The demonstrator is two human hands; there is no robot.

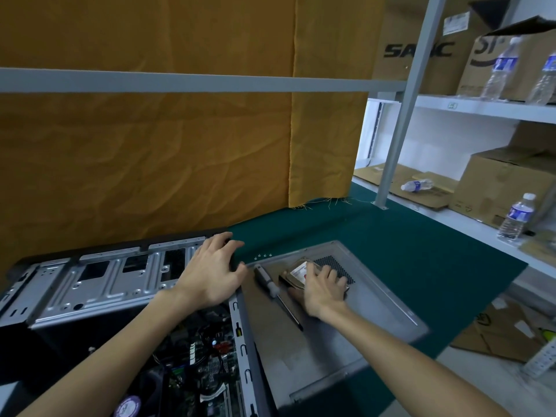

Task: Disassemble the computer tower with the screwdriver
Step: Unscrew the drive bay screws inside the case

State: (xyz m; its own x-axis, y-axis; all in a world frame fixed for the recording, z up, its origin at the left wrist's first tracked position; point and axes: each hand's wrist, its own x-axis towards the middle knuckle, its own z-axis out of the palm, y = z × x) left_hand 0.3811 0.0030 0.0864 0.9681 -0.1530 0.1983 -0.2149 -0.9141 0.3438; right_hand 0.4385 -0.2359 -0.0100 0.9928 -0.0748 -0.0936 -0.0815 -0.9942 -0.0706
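Observation:
The open computer tower [99, 281] lies on its side at the left, its drive cage and motherboard showing. My left hand [210, 272] holds the tower's far right corner, fingers over the edge and thumb against the near side. The removed grey side panel [346, 341] lies flat to the right on the green mat [406, 251]. On that panel rests a hard drive [296, 270], and my right hand [322, 290] grips it from above, hiding most of it. The screwdriver [270, 285] lies loose on the panel between my hands, touched by neither.
Several small screws [263, 255] sit in a row on the mat just beyond the panel. An orange cloth [150, 161] hangs behind the tower. A grey shelf post [400, 121] stands at the mat's far right, with cardboard boxes and water bottles [516, 218] on shelves beyond.

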